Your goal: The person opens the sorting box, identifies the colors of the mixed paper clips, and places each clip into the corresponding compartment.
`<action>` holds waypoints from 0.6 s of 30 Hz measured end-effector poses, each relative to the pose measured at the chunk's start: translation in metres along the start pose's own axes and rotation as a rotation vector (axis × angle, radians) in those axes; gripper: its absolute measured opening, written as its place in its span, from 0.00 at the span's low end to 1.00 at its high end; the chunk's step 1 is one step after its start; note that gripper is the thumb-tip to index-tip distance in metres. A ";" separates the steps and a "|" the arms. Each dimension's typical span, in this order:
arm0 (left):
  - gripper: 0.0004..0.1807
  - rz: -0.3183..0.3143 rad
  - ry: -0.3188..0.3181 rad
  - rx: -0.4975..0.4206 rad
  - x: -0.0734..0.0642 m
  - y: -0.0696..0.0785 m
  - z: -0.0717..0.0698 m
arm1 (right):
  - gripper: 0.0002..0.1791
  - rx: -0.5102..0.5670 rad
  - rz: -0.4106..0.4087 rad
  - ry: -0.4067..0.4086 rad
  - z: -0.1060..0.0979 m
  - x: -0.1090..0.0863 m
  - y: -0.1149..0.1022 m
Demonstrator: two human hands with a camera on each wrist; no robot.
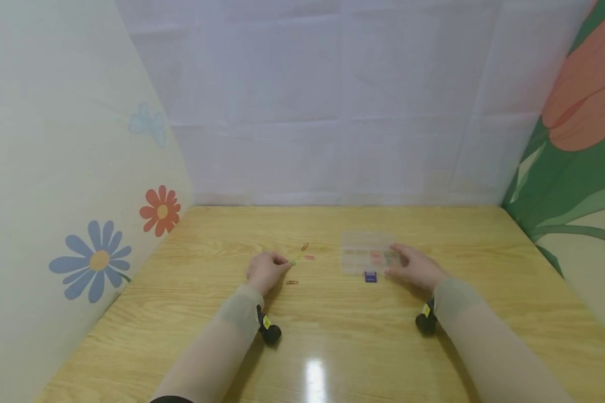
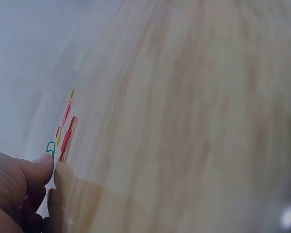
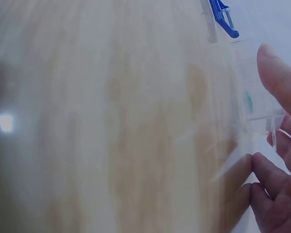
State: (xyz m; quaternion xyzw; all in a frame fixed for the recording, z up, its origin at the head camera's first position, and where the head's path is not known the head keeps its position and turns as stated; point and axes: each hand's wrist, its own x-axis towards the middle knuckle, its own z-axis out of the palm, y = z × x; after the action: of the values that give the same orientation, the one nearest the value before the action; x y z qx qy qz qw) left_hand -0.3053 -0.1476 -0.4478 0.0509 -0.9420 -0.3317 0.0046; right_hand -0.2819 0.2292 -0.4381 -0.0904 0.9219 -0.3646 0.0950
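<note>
My left hand (image 1: 267, 272) pinches a green paper clip (image 2: 51, 147) between thumb and fingertips, low over the table. Just beyond these fingertips lie a yellow paper clip (image 1: 300, 256), a pink one (image 1: 309, 257) and an orange-red one (image 1: 305, 246). A red paper clip (image 1: 292, 282) rests nearer to me. At the right end of a clear compartment box (image 1: 350, 267) is my right hand (image 1: 417, 268), its thumb (image 3: 276, 75) extended and its fingers spread around that end. Red and green pieces show inside the box. A blue latch (image 1: 370, 276) hangs at its front edge.
Another small yellow clip (image 1: 321, 248) lies toward the box. The wooden table (image 1: 333, 319) meets a white cloth backdrop (image 1: 333, 140) at the back. Flower-printed panels stand on both sides. Both wrists wear small black cameras.
</note>
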 end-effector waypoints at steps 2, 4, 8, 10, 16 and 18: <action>0.06 -0.007 -0.002 -0.024 0.000 0.000 0.000 | 0.47 -0.001 0.002 -0.002 0.000 0.001 0.000; 0.07 -0.010 -0.004 -0.045 0.000 0.000 -0.001 | 0.47 0.001 0.005 -0.004 0.000 0.001 0.001; 0.07 -0.003 -0.011 -0.086 0.001 0.002 -0.001 | 0.47 0.008 0.008 -0.004 0.001 0.002 0.001; 0.07 0.012 -0.013 -0.103 0.001 0.005 -0.002 | 0.47 0.011 0.010 -0.004 0.001 0.001 0.001; 0.09 0.031 -0.050 -0.200 0.000 0.021 -0.001 | 0.47 0.013 0.021 -0.008 0.001 0.002 0.002; 0.09 0.051 -0.066 -0.220 0.000 0.029 0.001 | 0.48 0.014 0.024 -0.014 0.002 0.003 0.002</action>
State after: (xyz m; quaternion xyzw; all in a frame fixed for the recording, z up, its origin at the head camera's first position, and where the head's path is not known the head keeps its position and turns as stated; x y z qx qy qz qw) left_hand -0.3078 -0.1239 -0.4305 0.0152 -0.9005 -0.4344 -0.0123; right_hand -0.2844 0.2290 -0.4414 -0.0810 0.9197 -0.3691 0.1064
